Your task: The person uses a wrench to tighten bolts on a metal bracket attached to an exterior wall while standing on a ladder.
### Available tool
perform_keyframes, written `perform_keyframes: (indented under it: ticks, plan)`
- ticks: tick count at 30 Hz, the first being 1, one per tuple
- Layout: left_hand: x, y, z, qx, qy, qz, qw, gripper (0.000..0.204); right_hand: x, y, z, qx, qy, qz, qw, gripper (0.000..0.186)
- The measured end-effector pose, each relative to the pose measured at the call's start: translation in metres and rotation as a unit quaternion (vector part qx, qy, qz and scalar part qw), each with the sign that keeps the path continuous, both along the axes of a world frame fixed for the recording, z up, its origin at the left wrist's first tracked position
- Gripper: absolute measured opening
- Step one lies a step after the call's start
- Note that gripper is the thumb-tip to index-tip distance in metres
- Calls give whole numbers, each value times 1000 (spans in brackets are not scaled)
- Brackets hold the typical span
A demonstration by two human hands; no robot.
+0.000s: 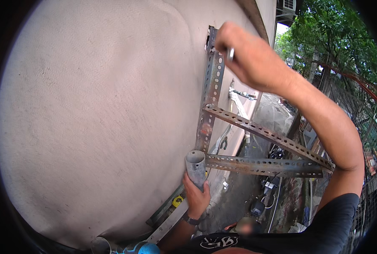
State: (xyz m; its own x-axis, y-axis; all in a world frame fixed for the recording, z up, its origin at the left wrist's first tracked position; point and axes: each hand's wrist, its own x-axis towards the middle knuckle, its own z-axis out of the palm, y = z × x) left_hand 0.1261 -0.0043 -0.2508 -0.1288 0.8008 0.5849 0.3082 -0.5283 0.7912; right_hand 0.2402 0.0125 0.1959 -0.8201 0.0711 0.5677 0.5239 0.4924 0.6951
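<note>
a grey metal pipe (195,170) is held by the left hand (197,198), whose grip is wrapped around its lower part, with the thumb laid along the right side. the pipe is stood nearly upright, its round open mouth turned upward, and a small hole is seen just below the rim. it is placed in front of the lower end of a rusty slotted upright bar (214,80); whether the two are touching cannot be told. a wristwatch (191,219) is worn on the left wrist.

the right hand (250,57) is raised beside the top of the upright bar, its grip curled tight around a shiny metal tool (230,53), of which only a short end is shown; the rest is hidden by the fingers.

the upright bar is set along a pale textured wall (103,106). from its lower part a slotted horizontal bar (267,166) is extended outward, and its outer end is met by a slotted diagonal bar (269,131) joined higher up. behind the bars, a white-wrapped pipe (239,106) is run down the wall. a yellow round object (178,200) is seen near the left wrist. far below, a parked motorbike (258,207) and another person (244,226) are partly seen.
</note>
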Motion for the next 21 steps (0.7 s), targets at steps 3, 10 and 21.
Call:
perform_keyframes:
  ticks: [3, 10, 21]
  plan:
    - [-1, 1, 1, 4, 3, 2, 1000, 84, 8, 7, 40, -217, 236, 38, 946, 13]
    - [-1, 2, 1, -1, -1, -3, 1000, 84, 14, 45, 72, -477, 428, 129, 757, 13]
    - [1, -1, 2, -19, -8, -10, 1000, 84, -8, 55, -37, 52, -196, -118, 972, 11]
